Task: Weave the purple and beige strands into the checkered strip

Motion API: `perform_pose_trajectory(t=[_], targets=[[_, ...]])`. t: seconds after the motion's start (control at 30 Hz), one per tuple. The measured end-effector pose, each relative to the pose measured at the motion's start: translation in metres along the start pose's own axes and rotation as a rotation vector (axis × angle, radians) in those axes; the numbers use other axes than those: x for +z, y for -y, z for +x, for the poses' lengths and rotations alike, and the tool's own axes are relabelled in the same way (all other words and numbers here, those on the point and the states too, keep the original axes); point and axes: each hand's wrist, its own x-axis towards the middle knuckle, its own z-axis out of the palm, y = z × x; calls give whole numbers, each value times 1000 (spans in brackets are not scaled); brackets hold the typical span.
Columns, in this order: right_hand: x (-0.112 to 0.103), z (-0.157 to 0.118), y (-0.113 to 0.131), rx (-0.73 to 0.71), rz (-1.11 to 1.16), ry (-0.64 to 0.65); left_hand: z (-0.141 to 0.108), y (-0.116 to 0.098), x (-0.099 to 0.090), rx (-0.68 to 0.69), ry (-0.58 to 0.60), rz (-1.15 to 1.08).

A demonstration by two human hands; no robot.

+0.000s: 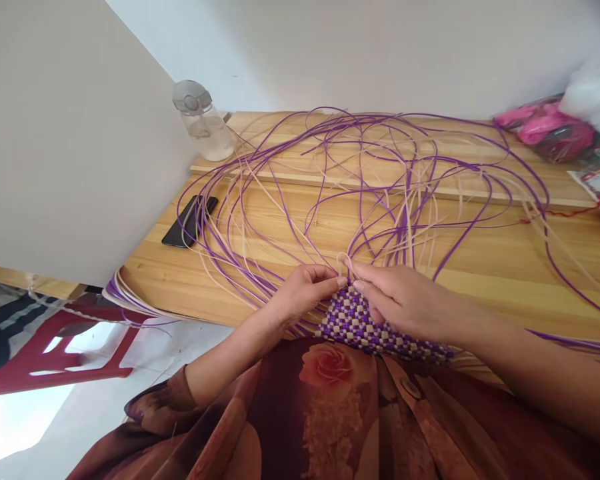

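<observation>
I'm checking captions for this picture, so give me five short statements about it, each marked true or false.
1. The left hand and right hand are both at the woven piece. True.
2. The black object left of the woven piece is a pair of scissors. False: it is a phone.
3. Purple and beige strands spread across the table. True.
4. The woven piece is plain green. False: it is patterned in purple and beige.
5. A bottle with a grey lid stands behind the phone. True.
</observation>
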Motion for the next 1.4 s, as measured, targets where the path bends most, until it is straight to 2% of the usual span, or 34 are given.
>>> perform_pose_trajectory(t=[0.1,0.17,0.33,0.47,0.5,0.53,0.63,0.67,0.7,0.77,0.83,0.97,1.07,1.2,1.3,1.33,1.4], targets=[[3,5,8,166,357,240,-3,-2,2,5,-1,-26],[5,10,10,230,497,304,-3,-3,4,-9,-11,-35],[8,18,16,257,612,385,-1,0,7,-6,-53,-49],[-4,17,15,278,610,488,1,1,12,-12,-113,-79],[-9,17,12,247,521,465,0,1,13,-19,-129,-82],[-14,18,8,189,392,389,0,1,14,-29,-141,-87],[-25,30,-6,-134,-37,-40,0,1,14,-48,-154,-126],[-26,36,-11,-258,-129,-146,0,2,14,-43,-155,-139],[-25,43,-14,-364,-190,-189,0,3,14,-36,-157,-148],[-22,57,-21,-511,-255,-131,-1,5,13,-24,-158,-142],[-20,68,-26,-560,-286,-75,-1,7,12,-21,-161,-115],[-27,71,-39,-532,-260,-131,-2,6,12,-8,-169,-79],[-41,64,-51,-479,-222,-107,-2,4,13,-17,-166,-92],[-49,57,-60,-446,-314,-132,-1,3,12,-28,-145,-91],[-48,55,-56,-440,-398,-217,0,4,12,-15,-146,-82],[-48,53,-52,-463,-402,-209,0,4,12,-21,-145,-79],[-53,44,-38,-528,-359,-84,1,4,12,-53,-141,-81]])
